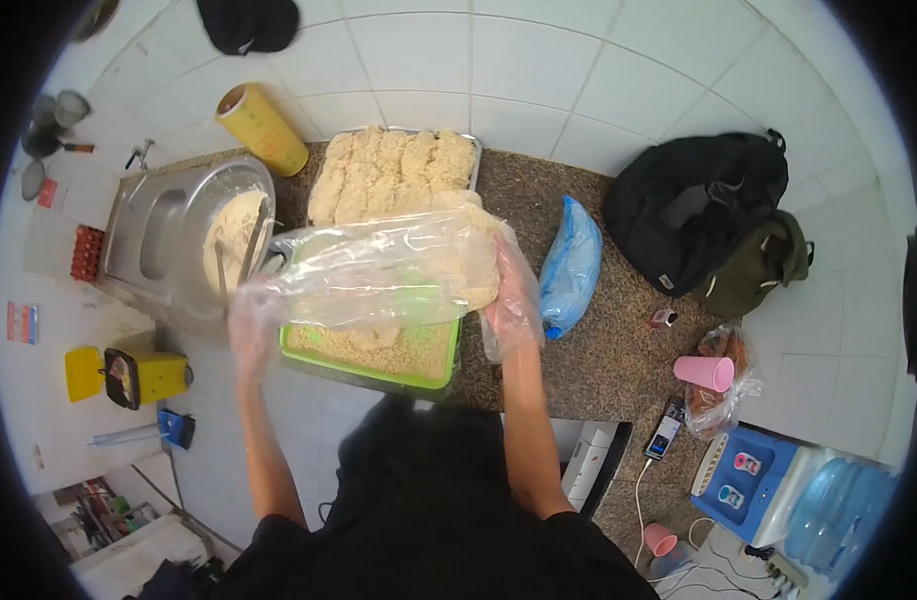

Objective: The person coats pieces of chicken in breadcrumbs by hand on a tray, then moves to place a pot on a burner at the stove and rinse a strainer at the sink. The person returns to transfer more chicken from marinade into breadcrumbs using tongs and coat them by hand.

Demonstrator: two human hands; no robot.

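A clear plastic sheet stretches between my two hands, above a green tray of breadcrumbs. My left hand, in a clear plastic glove and smeared by motion, is closed on the sheet's left end. At the other end, my right hand, also gloved, grips a crumb-coated piece together with the plastic. Behind the sheet, a metal tray is filled with rows of breaded pieces. To the left stands a metal bowl with pale batter and what look like tongs in it.
A yellow roll of wrap stands by the sink. On the right of the granite counter lie a blue bottle-shaped bag, a black backpack, a pink cup and a charging phone. A water dispenser sits beyond.
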